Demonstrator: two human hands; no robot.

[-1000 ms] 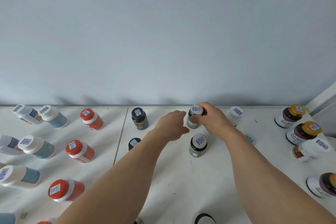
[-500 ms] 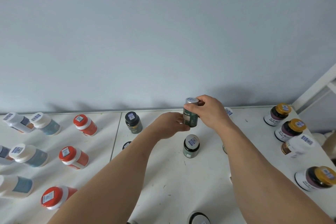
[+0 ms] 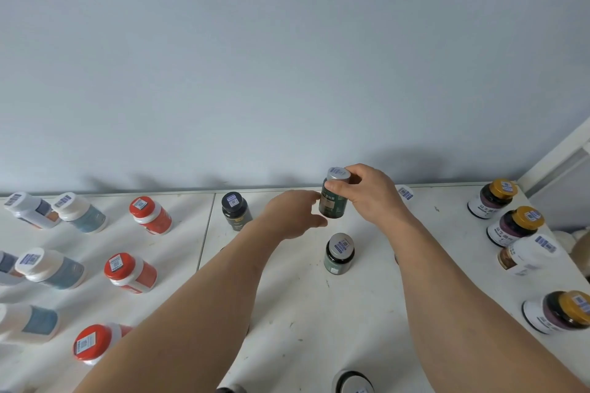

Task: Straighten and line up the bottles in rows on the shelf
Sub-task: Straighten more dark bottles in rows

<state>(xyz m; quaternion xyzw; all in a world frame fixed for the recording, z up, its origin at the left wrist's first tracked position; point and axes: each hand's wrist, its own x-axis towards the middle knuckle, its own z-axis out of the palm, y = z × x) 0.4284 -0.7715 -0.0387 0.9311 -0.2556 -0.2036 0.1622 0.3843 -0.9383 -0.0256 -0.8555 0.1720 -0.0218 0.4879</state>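
A dark green bottle [image 3: 333, 205] with a silver cap is held tilted, clear of the white shelf [image 3: 303, 313], near the back wall. My right hand [image 3: 370, 195] grips it round the cap and neck. My left hand [image 3: 290, 214] pinches its lower left side between curled fingers and thumb. A second green bottle [image 3: 340, 254] with a silver cap stands upright just in front. A black-capped bottle [image 3: 234, 210] stands to the left at the back.
Red-capped bottles [image 3: 150, 215] and white-and-blue bottles [image 3: 79, 212] stand in loose rows on the left. Gold-capped jars [image 3: 491, 198] and a white-capped jar [image 3: 526, 254] line the right edge. A white cap [image 3: 405, 193] shows behind my right wrist. A grey-blue wall closes the back.
The green bottle stood on the shelf a second ago; my right hand has lifted it off the surface, and my left hand has closed in on its lower side.
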